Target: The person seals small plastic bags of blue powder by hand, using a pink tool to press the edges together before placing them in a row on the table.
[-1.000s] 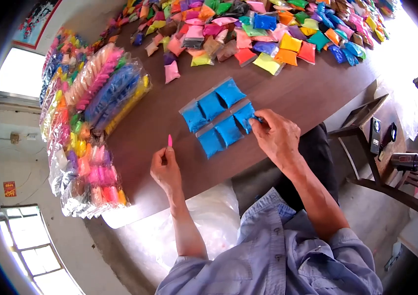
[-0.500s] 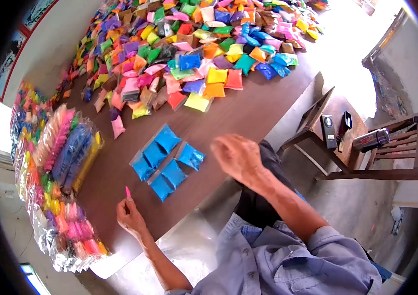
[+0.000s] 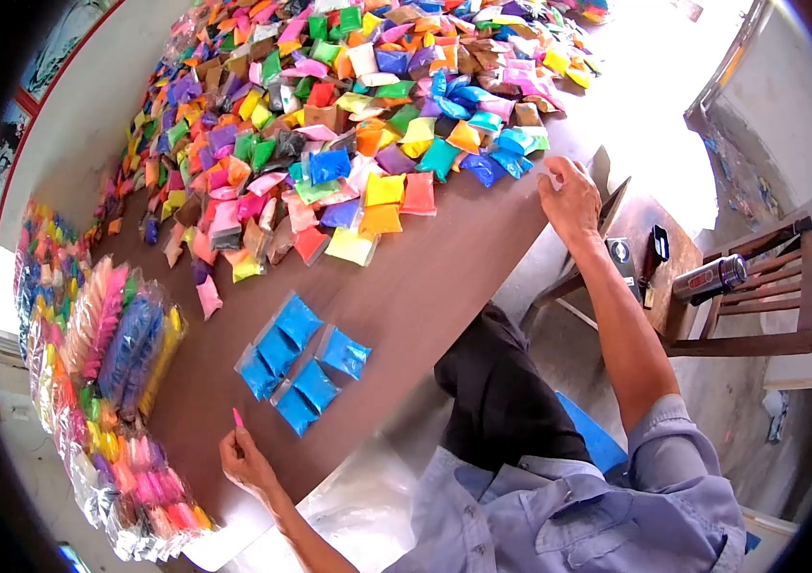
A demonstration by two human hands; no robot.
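My left hand (image 3: 247, 460) is at the near left part of the brown table, its fingers closed on a small pink stick-like object (image 3: 238, 418). Above and to its right lie several blue packets (image 3: 297, 321), flat on the tabletop in two rows. My right hand (image 3: 570, 199) is stretched far out over the table's right edge, near the right end of the big packet heap. Its fingers are curled, and whether anything small is between them cannot be made out. The closest packets to it are blue ones (image 3: 482, 169).
A large heap of colourful packets (image 3: 383, 189) covers the far part of the table (image 3: 406, 286). Bundled clear bags (image 3: 129, 334) line the left side. At right stand a small wooden table (image 3: 678, 250) with a flask (image 3: 709, 279) and a chair (image 3: 764, 296).
My right hand has moved away from beside the blue packets, out to the table's right edge. My left hand still holds the pink object. The view has shifted slightly.
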